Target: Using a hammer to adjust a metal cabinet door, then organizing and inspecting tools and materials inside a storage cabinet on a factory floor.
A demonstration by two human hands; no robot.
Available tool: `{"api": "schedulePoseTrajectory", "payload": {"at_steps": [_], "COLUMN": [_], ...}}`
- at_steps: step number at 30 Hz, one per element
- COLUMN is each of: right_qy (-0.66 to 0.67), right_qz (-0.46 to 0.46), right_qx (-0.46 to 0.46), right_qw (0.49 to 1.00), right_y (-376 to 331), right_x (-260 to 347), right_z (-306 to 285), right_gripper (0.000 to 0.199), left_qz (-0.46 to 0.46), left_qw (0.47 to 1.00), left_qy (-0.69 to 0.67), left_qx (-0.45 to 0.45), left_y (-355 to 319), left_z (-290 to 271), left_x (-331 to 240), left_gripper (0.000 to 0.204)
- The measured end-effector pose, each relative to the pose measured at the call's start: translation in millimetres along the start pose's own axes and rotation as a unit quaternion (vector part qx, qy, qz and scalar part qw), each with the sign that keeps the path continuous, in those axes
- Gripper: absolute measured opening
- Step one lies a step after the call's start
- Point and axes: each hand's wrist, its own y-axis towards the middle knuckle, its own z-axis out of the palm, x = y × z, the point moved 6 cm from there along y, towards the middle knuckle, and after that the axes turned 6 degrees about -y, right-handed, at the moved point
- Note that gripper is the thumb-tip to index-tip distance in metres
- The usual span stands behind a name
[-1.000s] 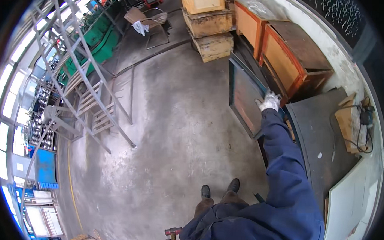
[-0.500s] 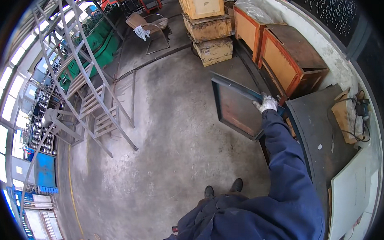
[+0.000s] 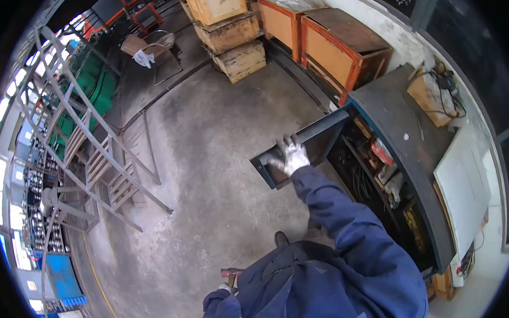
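My right hand (image 3: 291,157), in a pale work glove, lies against the top of a dark metal cabinet door (image 3: 327,124), its fingers spread. The door stands swung out from a dark cabinet (image 3: 379,99) on my right. Inside, the shelves hold a red-and-white packet (image 3: 381,152), plastic-wrapped items (image 3: 393,188) and something yellow (image 3: 415,226). Low by my left side, a hammer (image 3: 232,272) with a reddish head sticks up from my gloved left hand (image 3: 225,287), which is closed round its handle and partly hidden by the sleeve.
Orange-framed wooden cabinets (image 3: 340,47) line the wall past the dark one. Stacked wooden crates (image 3: 236,57) and a chair (image 3: 150,49) stand farther off. A metal step ladder (image 3: 103,148) is on the left. A cardboard box with a corded tool (image 3: 431,97) and a white board (image 3: 463,189) rest on the cabinet.
The cabinet door has swung farther open toward me, showing the shelves. My right hand moved left and nearer with it. The hammer and left hand have come into fuller view.
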Motion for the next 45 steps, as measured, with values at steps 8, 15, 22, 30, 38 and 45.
{"api": "schedulePoseTrajectory", "payload": {"at_steps": [8,15,22,30,38,45], "right_qy": [0.159,0.189,0.21,-0.146,0.052,0.03], "right_qz": [0.091,0.12,0.184,0.635,0.811,0.738], "right_qx": [-0.02,-0.049,-0.068,-0.316,-0.083,-0.088], "right_qw": [0.983,0.973,0.958,0.689,0.577,0.668], "right_y": [-144,-233,-333,-695,-878,-834], "right_x": [1,-41,-80,-187,-153,-171], "right_z": [-28,-60,-103,-287,-163,-127], "right_gripper": [0.074,0.061,0.057,0.043,0.067,0.062], "left_qz": [0.073,0.246,0.392,0.381,0.332,0.426], "left_qw": [0.996,0.968,0.908,0.903,0.915,0.872], "left_qy": [-0.043,0.054,0.146,0.196,0.226,0.241], "left_qx": [0.018,0.019,0.005,0.028,0.029,0.0], "left_y": [-4,-28,-78,-93,-112,-87], "left_z": [-87,-97,-44,1,0,-26], "left_x": [-137,-285,-422,-476,-492,-500], "left_gripper": [0.042,0.051,0.049,0.051,0.045,0.047]}}
